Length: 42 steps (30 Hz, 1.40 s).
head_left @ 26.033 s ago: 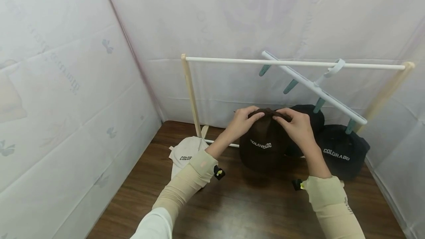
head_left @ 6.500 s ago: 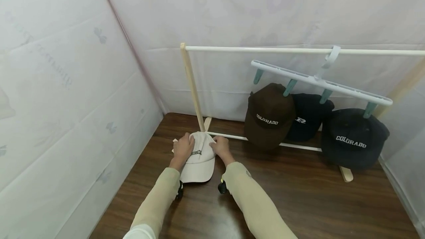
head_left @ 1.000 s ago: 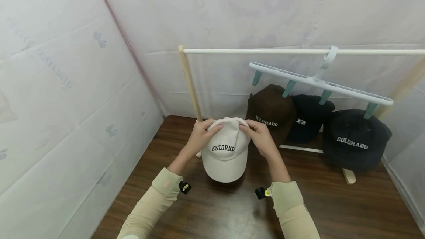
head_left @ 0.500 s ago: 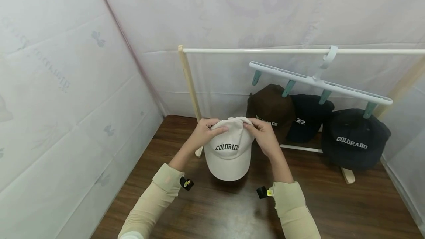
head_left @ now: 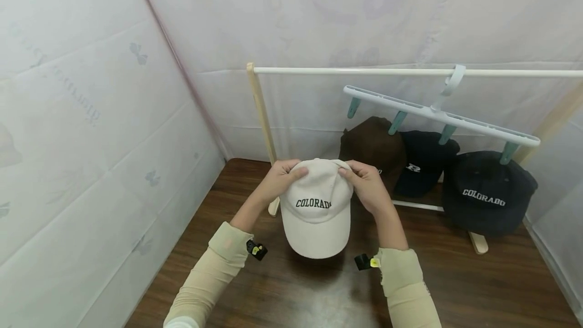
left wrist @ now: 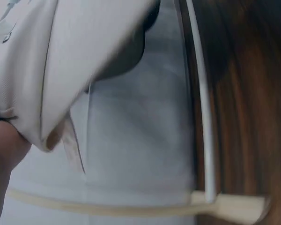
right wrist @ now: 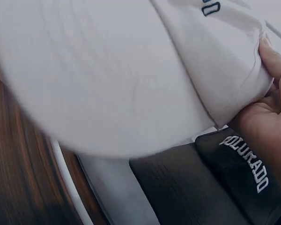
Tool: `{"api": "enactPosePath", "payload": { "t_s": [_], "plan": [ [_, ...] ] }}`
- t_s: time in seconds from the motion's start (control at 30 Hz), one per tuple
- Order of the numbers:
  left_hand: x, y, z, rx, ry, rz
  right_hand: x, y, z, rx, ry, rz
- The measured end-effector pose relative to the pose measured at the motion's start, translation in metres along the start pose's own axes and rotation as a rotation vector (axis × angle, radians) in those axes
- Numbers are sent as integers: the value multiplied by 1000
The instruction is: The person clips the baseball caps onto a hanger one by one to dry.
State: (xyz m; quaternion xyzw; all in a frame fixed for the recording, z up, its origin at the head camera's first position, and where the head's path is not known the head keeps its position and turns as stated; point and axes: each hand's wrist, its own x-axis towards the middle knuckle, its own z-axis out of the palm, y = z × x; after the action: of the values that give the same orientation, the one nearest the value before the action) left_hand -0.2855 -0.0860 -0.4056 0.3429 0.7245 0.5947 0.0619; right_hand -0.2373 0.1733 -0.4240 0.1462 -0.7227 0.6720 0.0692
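Observation:
A white baseball cap [head_left: 316, 216] lettered COLORADO is held up off the table, brim down and facing me. My left hand [head_left: 281, 182] pinches the left side of its crown, thumb in front. On the other side my right hand [head_left: 368, 183] grips the crown in the same way; the right wrist view shows its thumb [right wrist: 274, 58] pressed on the fabric. Behind the right hand a brown cap [head_left: 374, 145] hangs from a green clip of a pale blue hanger [head_left: 437, 114]. A navy cap [head_left: 421, 163] and a black cap [head_left: 487, 191] hang further right on it.
The hanger hooks over the white top rail [head_left: 346, 71] of a rack with wooden posts [head_left: 260, 110]. Its leftmost clip [head_left: 353, 108] holds nothing. A lower white bar [head_left: 416, 205] runs near the brown wooden table [head_left: 218, 277]. White sheeting [head_left: 136, 140] stands behind and at left.
The brown cap has gone from my hands to the hanger. The white cap has been lifted off the table, and over the last second both hands have moved it slightly right.

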Motion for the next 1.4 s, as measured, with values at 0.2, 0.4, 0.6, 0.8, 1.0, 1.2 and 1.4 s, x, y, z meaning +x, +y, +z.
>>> {"api": "enactPosePath", "payload": {
  "t_s": [0.2,0.4,0.6,0.8,1.0,1.2,1.4],
  "plan": [
    [3,4,2,40,-30,-5,-1,1,-2,71,-5,-6],
    [2,4,2,53,-50,-19,-2,0,-3,70,-22,-40],
    [-2,3,1,80,-67,-24,-1,1,-3,19,-23,-72],
    [-2,3,2,155,-7,41,2,-3,-2,-54,-8,-66],
    [4,11,4,160,-4,68,6,-8,-3,-66,42,-74],
    [4,19,2,117,-6,50,9,-10,2,-36,42,-63],
    [4,23,1,127,-2,53,10,-17,3,-92,47,-63]
  ]
}}
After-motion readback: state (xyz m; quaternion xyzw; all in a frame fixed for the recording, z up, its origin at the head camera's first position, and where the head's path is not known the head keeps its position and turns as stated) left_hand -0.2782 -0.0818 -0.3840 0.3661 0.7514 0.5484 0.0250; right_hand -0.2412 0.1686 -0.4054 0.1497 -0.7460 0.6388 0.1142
